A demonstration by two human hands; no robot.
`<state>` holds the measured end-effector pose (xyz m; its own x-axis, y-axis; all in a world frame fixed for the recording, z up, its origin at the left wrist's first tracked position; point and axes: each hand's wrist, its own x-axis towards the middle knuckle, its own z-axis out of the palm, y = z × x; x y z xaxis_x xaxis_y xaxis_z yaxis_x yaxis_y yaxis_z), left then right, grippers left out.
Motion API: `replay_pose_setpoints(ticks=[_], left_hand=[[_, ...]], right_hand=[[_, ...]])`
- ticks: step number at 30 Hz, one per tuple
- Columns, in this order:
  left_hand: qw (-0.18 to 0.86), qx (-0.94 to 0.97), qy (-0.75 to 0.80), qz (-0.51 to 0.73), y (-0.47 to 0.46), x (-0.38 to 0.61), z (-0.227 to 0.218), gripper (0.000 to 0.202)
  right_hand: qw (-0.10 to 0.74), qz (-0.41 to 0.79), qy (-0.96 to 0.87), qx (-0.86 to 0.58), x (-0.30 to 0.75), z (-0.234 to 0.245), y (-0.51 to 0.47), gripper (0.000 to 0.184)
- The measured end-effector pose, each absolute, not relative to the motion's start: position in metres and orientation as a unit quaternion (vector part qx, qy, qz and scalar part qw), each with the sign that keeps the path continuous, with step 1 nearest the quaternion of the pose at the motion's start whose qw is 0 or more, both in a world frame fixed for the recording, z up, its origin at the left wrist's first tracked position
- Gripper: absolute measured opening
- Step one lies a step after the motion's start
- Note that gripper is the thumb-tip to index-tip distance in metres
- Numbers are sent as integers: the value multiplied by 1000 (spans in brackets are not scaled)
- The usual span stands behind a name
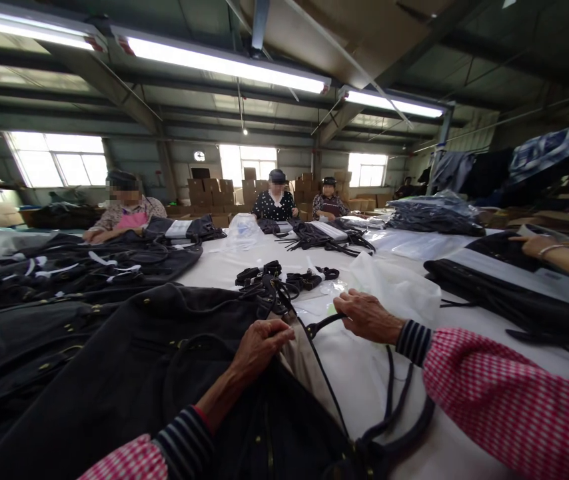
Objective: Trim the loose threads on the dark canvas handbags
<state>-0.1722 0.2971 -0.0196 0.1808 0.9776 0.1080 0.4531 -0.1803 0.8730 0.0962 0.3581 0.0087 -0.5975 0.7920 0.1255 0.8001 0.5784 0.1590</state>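
A large black bag (129, 360) with brass-coloured studs lies in front of me, its beige lining (302, 363) showing along the opened edge. My left hand (262, 343) is closed at that edge, fingers bent together over the rim. To the right, my right hand (369, 317) pinches a black strap (325, 323) that runs toward the bag's edge. A rounded black handle (409, 430) hangs from the near right side of the bag onto the white tabletop. Beyond my hands lies a heap of black straps (284, 277), some wrapped in white.
More black bags (64, 267) with white wrapping are piled at left. Clear plastic film (394, 287) lies past my right hand. At right, a co-worker's hand (537, 245) touches another black bag (509, 300). Several people sit across the white table (219, 257); cardboard boxes (209, 193) stand behind.
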Motion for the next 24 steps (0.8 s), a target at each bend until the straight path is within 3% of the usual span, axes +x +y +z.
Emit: replay_pose_setpoints(ticks=[5,11,17,21,24], left_hand=[[349,684,527,364,300,-174,-22,32],[292,722,538,322,300,-174,-20,34],[138,778,567,232,293,-169,-19,27],[65,810,551,190,286,-162,-15,28],[157,766,573,246,286,-161,-11,28]], right_hand=[[-20,-55,-888,-457,118,24,305,12],[-43,26,-914,-403,144,4,245,28],[-9,-110,-925,-363,157,-47,242,51],[5,-13,-925,-379,160,-28,248,28],[-14,72,-924,-376,160,7,274,13]])
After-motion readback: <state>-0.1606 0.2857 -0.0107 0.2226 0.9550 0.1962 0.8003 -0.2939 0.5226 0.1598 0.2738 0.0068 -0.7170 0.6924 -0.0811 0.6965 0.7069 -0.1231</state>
